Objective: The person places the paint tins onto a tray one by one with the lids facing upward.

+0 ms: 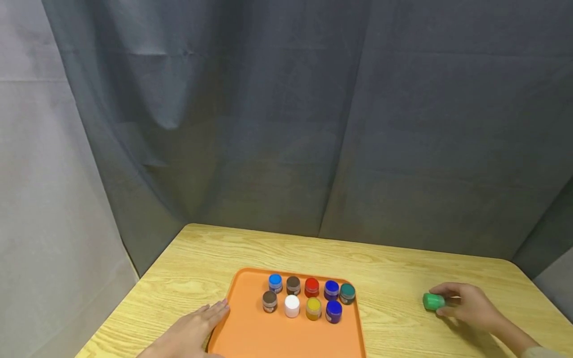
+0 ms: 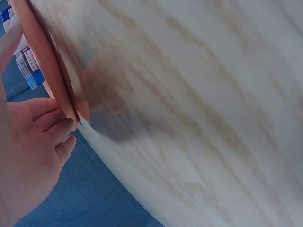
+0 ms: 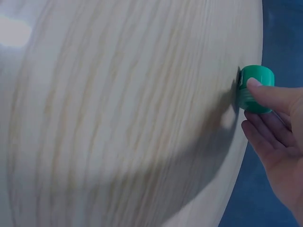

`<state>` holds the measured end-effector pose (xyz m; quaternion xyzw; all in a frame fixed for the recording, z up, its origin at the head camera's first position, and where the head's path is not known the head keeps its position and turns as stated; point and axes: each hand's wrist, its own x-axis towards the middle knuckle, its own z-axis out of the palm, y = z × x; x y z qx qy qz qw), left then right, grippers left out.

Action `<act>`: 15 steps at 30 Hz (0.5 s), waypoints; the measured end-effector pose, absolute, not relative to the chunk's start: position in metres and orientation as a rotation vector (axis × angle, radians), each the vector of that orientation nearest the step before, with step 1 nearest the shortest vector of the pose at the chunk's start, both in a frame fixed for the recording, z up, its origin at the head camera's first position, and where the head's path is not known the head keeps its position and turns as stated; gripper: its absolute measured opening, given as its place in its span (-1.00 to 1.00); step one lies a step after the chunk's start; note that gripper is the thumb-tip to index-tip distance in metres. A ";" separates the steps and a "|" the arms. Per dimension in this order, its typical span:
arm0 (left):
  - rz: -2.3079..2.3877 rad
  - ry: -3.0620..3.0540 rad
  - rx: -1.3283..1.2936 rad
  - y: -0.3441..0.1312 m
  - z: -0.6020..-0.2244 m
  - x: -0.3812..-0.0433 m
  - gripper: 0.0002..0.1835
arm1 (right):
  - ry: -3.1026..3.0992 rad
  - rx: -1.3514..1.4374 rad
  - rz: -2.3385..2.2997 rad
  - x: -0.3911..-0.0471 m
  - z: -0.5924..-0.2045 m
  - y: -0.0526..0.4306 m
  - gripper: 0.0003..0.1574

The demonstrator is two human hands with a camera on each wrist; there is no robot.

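Note:
In the head view my right hand pinches a small green paint jar, tipped on its side, low over the right part of the table. The right wrist view shows the thumb across the jar and the other fingers under it. At the lower left, my left hand holds the left rim of an orange tray. In the left wrist view its fingertips meet the rim, with the thumb over the tray's inner side. Several paint jars stand in two rows on the tray, among them a white jar and a yellow jar.
Both the tray and the hands are on or over a wood-grain table. Beyond its far edge hangs a dark grey curtain. A paler cloth hangs at the left. Other jars on the tray include a red jar and a teal jar.

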<state>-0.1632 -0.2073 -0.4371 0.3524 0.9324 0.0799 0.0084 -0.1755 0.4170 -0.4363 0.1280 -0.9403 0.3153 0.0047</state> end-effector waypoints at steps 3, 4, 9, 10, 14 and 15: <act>0.249 2.912 1.091 -0.207 -0.437 -0.163 -0.01 | -2.942 0.434 1.008 -0.177 -0.433 0.407 -0.40; 0.249 2.913 1.089 -0.207 -0.437 -0.163 -0.01 | -2.937 0.452 1.011 -0.178 -0.432 0.403 -0.41; 0.252 2.915 1.090 -0.207 -0.438 -0.163 -0.02 | -2.899 0.589 0.998 -0.182 -0.426 0.383 -0.48; 0.252 2.915 1.093 -0.207 -0.438 -0.163 -0.02 | -2.885 0.617 1.000 -0.184 -0.424 0.378 -0.50; 0.247 2.918 1.113 -0.207 -0.438 -0.164 -0.03 | -2.842 0.716 1.042 -0.187 -0.418 0.359 -0.56; 0.247 2.917 1.117 -0.207 -0.438 -0.164 -0.03 | -2.837 0.733 1.063 -0.188 -0.416 0.354 -0.57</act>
